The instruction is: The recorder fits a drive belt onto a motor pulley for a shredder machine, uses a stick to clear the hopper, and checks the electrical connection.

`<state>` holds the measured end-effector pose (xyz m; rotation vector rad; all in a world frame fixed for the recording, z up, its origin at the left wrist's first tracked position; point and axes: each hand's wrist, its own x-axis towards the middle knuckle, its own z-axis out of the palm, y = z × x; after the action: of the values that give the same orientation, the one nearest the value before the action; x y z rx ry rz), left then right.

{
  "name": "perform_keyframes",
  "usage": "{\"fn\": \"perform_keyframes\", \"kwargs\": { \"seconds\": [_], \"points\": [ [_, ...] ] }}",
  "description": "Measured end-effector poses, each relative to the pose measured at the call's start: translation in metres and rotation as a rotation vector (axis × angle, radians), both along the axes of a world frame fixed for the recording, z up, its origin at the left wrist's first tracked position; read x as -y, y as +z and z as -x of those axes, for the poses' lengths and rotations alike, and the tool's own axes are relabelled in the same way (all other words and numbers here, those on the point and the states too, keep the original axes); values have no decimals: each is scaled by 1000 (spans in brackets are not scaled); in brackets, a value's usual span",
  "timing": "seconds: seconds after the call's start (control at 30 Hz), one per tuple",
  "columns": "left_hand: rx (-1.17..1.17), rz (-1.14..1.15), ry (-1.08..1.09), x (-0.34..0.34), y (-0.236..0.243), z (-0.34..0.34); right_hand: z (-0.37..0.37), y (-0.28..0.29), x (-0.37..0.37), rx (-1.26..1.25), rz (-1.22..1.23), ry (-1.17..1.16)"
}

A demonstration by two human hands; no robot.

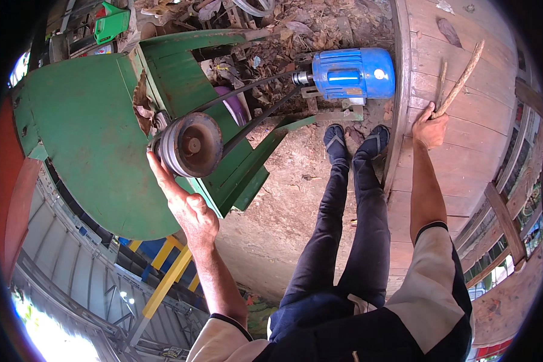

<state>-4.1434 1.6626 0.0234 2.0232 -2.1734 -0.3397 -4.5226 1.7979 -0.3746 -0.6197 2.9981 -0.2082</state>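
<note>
My left hand (193, 214) reaches up to a grooved metal pulley (193, 143) on the side of a green machine (93, 151). Its index finger is stretched out against the pulley's left edge; the other fingers are partly hidden. A dark drive belt (247, 120) runs from this pulley to the shaft of a blue electric motor (356, 73). Over the wooden planks at the right, my right hand (430, 128) is closed around the lower end of a brown stick (463, 81). A thinner prong stands beside it; whether it is a fork or a second stick I cannot tell.
Dry leaves (295, 36) litter the ground behind the motor, and a curled dead leaf (142, 105) lies against the machine. A purple object (235, 108) sits beneath the belt. At the upper left is a green plastic container (111, 23). The plank surface (458, 163) borders my right side.
</note>
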Motion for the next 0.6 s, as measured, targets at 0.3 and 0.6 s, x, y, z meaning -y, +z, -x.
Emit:
{"fn": "perform_keyframes", "kwargs": {
  "seconds": [0.3,0.6],
  "points": [
    [-18,-27,24,-3,2,0,-3,4,2,33,-24,-8],
    [38,238,-88,18,0,29,10,3,-3,6,-23,-47]
  ]
}}
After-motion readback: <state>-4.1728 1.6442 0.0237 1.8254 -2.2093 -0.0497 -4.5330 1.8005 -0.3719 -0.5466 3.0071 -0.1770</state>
